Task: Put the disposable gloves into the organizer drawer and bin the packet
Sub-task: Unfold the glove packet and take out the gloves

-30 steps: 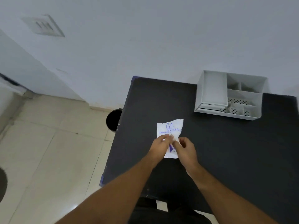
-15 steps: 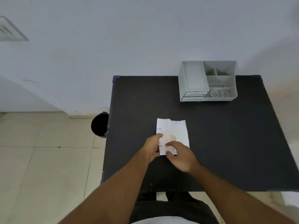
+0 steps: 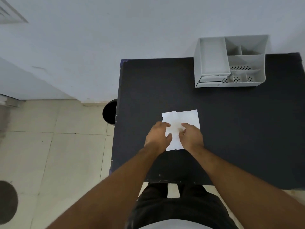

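Note:
A white packet [image 3: 186, 116] lies flat on the black table [image 3: 239, 121], its plain side up. My left hand [image 3: 156, 136] pinches the packet's left edge between thumb and forefinger. Curled fingertips of my right hand [image 3: 192, 136] grip its middle right. The near part of the packet is hidden under both hands. No loose gloves show. The grey organizer [image 3: 212, 58] stands at the table's back right, with its small drawer [image 3: 209, 79] shut at the lower left front. A black bin [image 3: 109, 113] stands on the floor by the table's left edge.
The table's back edge meets a white wall. Tiled floor [image 3: 49, 154] lies to the left. A dark round shape [image 3: 6, 202] sits on the floor at the far lower left. My legs are at the table's near edge.
The packet was held up crumpled with blue print showing; it now lies flat, plain side up, with both hands on it. The view has shifted.

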